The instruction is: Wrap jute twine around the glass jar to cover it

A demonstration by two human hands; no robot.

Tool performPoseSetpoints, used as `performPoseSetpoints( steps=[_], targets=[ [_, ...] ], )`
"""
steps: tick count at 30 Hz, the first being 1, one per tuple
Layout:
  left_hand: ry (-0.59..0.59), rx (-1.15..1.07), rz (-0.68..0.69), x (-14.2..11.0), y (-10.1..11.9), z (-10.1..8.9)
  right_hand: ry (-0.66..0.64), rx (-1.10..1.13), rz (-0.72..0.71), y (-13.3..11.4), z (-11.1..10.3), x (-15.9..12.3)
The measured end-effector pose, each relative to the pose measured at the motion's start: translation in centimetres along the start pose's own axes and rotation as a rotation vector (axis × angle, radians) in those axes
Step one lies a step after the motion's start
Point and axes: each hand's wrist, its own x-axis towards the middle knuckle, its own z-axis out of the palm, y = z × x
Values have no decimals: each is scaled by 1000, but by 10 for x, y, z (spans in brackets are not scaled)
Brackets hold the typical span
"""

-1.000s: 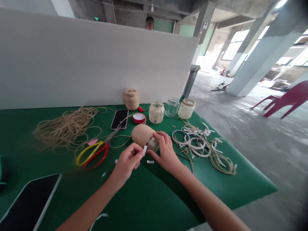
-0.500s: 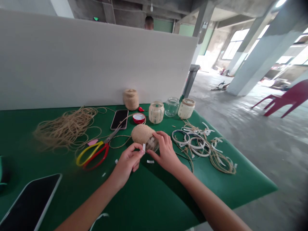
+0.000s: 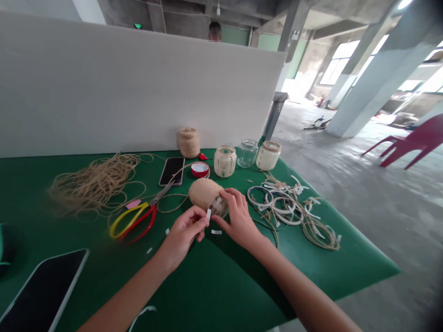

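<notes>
A glass jar (image 3: 205, 193), wound in jute twine over much of its side, lies tilted on the green table. My right hand (image 3: 238, 216) grips its unwrapped glass end, thumb below and fingers over the top. Close to that end, my left hand (image 3: 187, 228) pinches a small white strip (image 3: 208, 214) between thumb and fingers. Another white strip (image 3: 216, 232) lies on the table just under the jar. Scissors (image 3: 138, 216) with one yellow and one red handle lie to the left, blades towards a phone (image 3: 172, 171).
A loose heap of twine (image 3: 100, 184) spreads at the left. Behind the jar stand a twine-covered jar (image 3: 189, 143), a clear jar (image 3: 247, 153) and two partly covered ones. Tape rings (image 3: 287, 207) and cord lie right. A tablet-like device (image 3: 44, 290) rests front left.
The white strip in my left hand has shifted and tilted slightly. My right hand and the jar stay in place.
</notes>
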Motion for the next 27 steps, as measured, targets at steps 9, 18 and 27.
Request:
performPoseSetpoints(
  steps=[9,18,27],
  targets=[
    [-4,4,-10,0,0,0,-7,7,6,0,-1,0],
    [-109,359,35,1,9,-11,-20,-13,-5,0,-2,0],
    [73,800,252,9,25,-6,-23,-32,-17,-2,-1,-1]
  ],
)
